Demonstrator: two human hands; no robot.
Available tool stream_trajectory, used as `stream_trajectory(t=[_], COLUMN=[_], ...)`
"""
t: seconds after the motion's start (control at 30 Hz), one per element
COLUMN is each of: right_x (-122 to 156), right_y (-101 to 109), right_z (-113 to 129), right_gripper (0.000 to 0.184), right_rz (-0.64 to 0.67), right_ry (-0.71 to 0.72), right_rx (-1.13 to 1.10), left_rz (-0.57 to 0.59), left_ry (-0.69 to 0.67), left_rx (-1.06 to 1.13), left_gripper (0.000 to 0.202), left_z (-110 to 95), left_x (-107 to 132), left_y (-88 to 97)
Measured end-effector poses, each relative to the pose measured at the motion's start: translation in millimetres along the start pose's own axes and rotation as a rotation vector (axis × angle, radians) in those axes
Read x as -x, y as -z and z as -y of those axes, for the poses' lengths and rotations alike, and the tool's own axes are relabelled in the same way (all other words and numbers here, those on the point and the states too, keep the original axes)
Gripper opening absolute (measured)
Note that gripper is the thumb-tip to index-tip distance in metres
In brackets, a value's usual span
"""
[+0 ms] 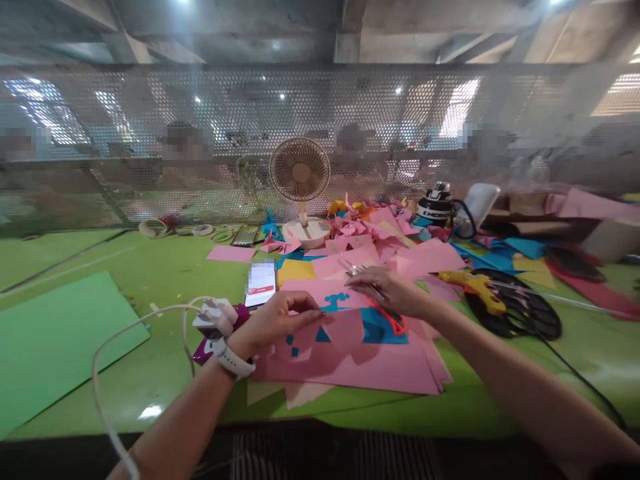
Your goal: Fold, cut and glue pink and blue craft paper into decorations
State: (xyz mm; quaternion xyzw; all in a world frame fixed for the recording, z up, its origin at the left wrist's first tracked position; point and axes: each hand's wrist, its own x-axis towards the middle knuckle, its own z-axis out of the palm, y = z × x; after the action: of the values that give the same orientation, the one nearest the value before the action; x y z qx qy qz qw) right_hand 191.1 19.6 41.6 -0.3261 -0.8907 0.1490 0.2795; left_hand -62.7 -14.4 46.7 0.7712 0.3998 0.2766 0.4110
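My left hand (290, 316), with a white watch on its wrist, has thumb and fingertips pinched together just over a pink paper piece (345, 328). What lies between those fingertips is too small to make out. My right hand (387, 290) is closed on scissors; their silver metal end sticks out past the fingers, and the orange-red handles (397, 325) show below the palm. Between the hands, small cut blue paper pieces (335, 302) lie on pink sheets (380, 373). A blue paper sheet (383, 330) is partly under the right hand.
A phone (261, 283) and a plugged charger (215, 317) with its cable are left of the sheets. A fan (300, 170) stands behind, beside heaped paper scraps (355, 230). A yellow glue gun (475, 285) rests on a black reel (525, 310) at right. Green card (75, 340) lies far left.
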Motion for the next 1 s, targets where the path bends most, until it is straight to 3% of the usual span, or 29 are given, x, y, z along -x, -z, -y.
stream_trajectory(t=[0.13, 0.3, 0.4, 0.53, 0.8, 1.0], right_x=[2, 3, 6, 20, 91, 123], right_y=[5, -1, 6, 31, 90, 101], right_z=[-36, -50, -47, -46, -52, -56], right_gripper=[0.033, 0.045, 0.053, 0.041, 0.033, 0.031], right_rz=[0.16, 0.249, 0.237, 0.174, 0.029, -0.039], right_ry=[-0.069, -0.107, -0.135, -0.208, -0.485, -0.682], right_rx=[0.342, 0.391, 0.402, 0.397, 0.529, 0.582], left_rz=[0.06, 0.075, 0.104, 0.145, 0.091, 0.122], left_ry=[-0.002, -0.01, 0.003, 0.032, -0.073, -0.018], left_rx=[0.041, 0.017, 0.005, -0.056, -0.193, -0.043], left_gripper=[0.024, 0.026, 0.027, 0.029, 0.026, 0.024], left_z=[7, 16, 18, 17, 10, 5], left_x=[-4, -6, -6, -4, -1, -3], left_y=[3.9, 0.3, 0.0, 1.1, -0.3, 0.8])
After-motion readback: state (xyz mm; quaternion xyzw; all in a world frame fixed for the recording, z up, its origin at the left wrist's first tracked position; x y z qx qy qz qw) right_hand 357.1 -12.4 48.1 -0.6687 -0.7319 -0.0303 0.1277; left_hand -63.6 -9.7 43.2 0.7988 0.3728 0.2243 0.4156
